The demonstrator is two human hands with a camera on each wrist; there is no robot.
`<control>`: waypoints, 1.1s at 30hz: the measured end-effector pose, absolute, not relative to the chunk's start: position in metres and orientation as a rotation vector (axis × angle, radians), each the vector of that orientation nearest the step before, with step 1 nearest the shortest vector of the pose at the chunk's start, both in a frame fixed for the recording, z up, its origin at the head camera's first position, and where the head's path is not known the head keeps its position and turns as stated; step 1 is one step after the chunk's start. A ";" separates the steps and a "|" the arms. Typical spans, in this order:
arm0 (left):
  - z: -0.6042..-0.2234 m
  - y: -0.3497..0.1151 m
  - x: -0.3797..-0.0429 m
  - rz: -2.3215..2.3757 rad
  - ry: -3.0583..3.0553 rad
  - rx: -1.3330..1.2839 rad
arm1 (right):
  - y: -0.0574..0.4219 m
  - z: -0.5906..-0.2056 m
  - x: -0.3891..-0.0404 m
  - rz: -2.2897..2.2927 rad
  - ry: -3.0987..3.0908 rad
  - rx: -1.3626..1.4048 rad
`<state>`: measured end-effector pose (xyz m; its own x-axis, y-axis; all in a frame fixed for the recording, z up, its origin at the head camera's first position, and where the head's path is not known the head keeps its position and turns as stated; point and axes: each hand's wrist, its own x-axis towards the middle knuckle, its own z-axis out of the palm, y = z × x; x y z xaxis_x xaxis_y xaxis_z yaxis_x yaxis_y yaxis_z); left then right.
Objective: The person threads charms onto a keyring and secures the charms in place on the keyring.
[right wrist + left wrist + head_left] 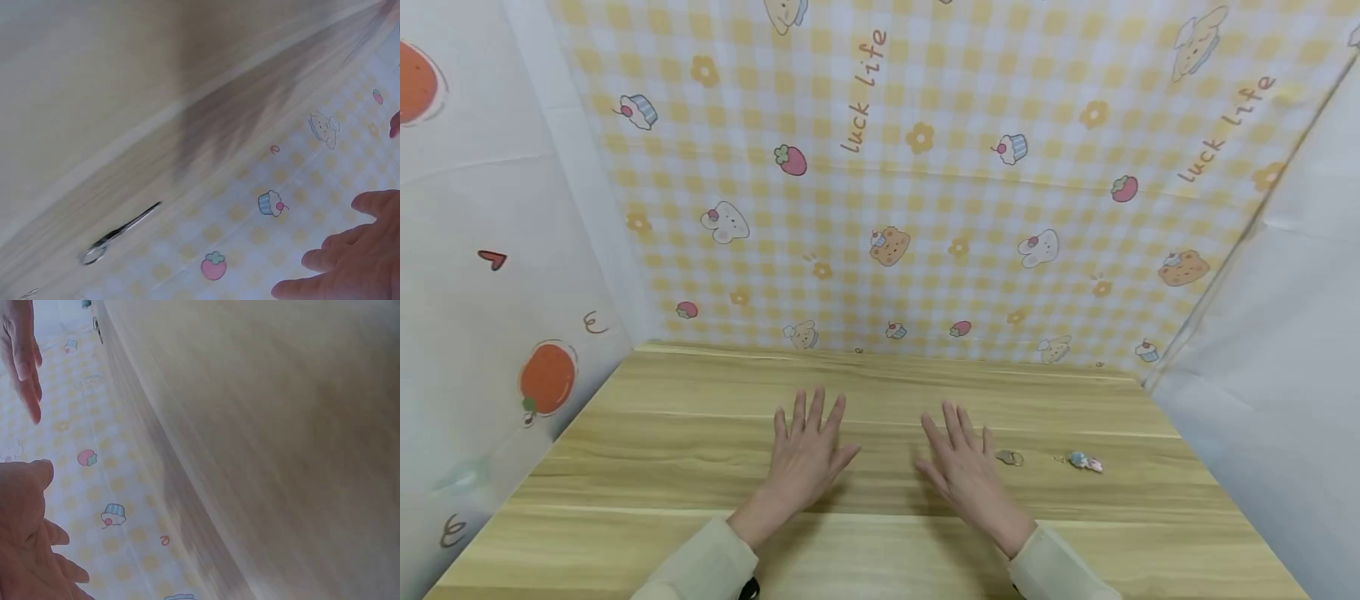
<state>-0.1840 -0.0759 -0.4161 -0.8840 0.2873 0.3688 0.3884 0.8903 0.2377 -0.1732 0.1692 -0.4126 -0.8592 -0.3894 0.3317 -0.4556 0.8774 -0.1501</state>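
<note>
My left hand [805, 458] is over the wooden table with its fingers spread and holds nothing. Opposite it, my right hand [962, 471] has its fingers extended too, also holding nothing. Shadows show on the wood below both hands. Just right of the right hand lies a small flat metal piece with a ring [1011, 457], perhaps a key; in the right wrist view this ringed metal piece [119, 234] is seen edge-on. Farther right is a small blue, pink and white charm [1086, 462] with a short gold-coloured chain [1060, 458].
The wooden table [662, 433] meets a yellow-checked cloth [955, 192] with cartoon prints at the back. White sheets hang on the left side [467, 200] and right side [1292, 333].
</note>
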 end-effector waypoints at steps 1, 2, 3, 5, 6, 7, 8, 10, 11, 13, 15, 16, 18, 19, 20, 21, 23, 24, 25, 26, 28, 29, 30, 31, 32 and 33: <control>-0.416 -0.075 -0.184 -0.439 -2.738 -0.503 | 0.173 -0.413 -0.171 0.338 -2.750 0.637; -0.416 -0.073 -0.184 -0.448 -2.741 -0.505 | 0.176 -0.414 -0.168 0.355 -2.744 0.636; -0.416 -0.072 -0.184 -0.452 -2.749 -0.504 | 0.181 -0.414 -0.166 0.360 -2.739 0.637; -0.418 -0.068 -0.184 -0.457 -2.764 -0.505 | 0.191 -0.415 -0.162 0.374 -2.721 0.648; -0.418 -0.065 -0.185 -0.465 -2.771 -0.508 | 0.196 -0.416 -0.160 0.367 -2.708 0.649; -0.419 -0.063 -0.185 -0.471 -2.773 -0.518 | 0.202 -0.416 -0.158 0.364 -2.697 0.645; -0.419 -0.060 -0.186 -0.487 -2.775 -0.531 | 0.209 -0.417 -0.156 0.370 -2.690 0.636; -0.419 -0.054 -0.187 -0.518 -2.772 -0.566 | 0.222 -0.417 -0.153 0.384 -2.658 0.619; -0.419 -0.051 -0.188 -0.543 -2.764 -0.587 | 0.229 -0.417 -0.152 0.391 -2.641 0.606; -0.420 -0.044 -0.189 -0.603 -2.731 -0.632 | 0.242 -0.417 -0.151 0.379 -2.584 0.599; -0.420 -0.038 -0.189 -0.647 -2.687 -0.678 | 0.257 -0.418 -0.151 0.355 -2.501 0.608; -0.420 -0.035 -0.190 -0.667 -2.664 -0.700 | 0.263 -0.418 -0.152 0.336 -2.457 0.616; -0.421 -0.029 -0.190 -0.694 -2.622 -0.735 | 0.276 -0.419 -0.153 0.297 -2.377 0.614; -0.421 -0.026 -0.191 -0.698 -2.607 -0.746 | 0.282 -0.419 -0.154 0.294 -2.346 0.608; -0.422 -0.023 -0.191 -0.703 -2.590 -0.757 | 0.288 -0.419 -0.155 0.297 -2.329 0.597; -0.422 -0.020 -0.191 -0.714 -2.578 -0.764 | 0.293 -0.419 -0.156 0.299 -2.321 0.578; -0.422 -0.014 -0.192 -0.734 -2.563 -0.765 | 0.302 -0.419 -0.157 0.304 -2.326 0.530; -0.422 -0.011 -0.192 -0.740 -2.565 -0.761 | 0.306 -0.419 -0.157 0.313 -2.339 0.506; -0.422 -0.008 -0.193 -0.748 -2.572 -0.760 | 0.310 -0.418 -0.157 0.316 -2.353 0.478; -0.421 -0.005 -0.193 -0.763 -2.582 -0.761 | 0.314 -0.418 -0.157 0.318 -2.367 0.455; -0.421 0.002 -0.194 -0.790 -2.622 -0.755 | 0.320 -0.417 -0.157 0.317 -2.391 0.413; -0.421 0.004 -0.194 -0.803 -2.641 -0.757 | 0.323 -0.417 -0.156 0.316 -2.401 0.396; -0.421 0.007 -0.194 -0.812 -2.659 -0.758 | 0.326 -0.417 -0.157 0.315 -2.406 0.386; -0.421 0.010 -0.195 -0.822 -2.670 -0.762 | 0.328 -0.416 -0.157 0.317 -2.407 0.379; -0.421 0.013 -0.195 -0.831 -2.682 -0.764 | 0.330 -0.417 -0.157 0.316 -2.411 0.369; -0.421 0.016 -0.195 -0.838 -2.690 -0.768 | 0.332 -0.417 -0.158 0.313 -2.413 0.362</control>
<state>-0.1951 0.0158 -0.4215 -0.8389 0.4159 0.3510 0.5416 0.7008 0.4643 -0.1575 0.3324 -0.4172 -0.7384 -0.1762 0.6510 -0.3363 0.9329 -0.1289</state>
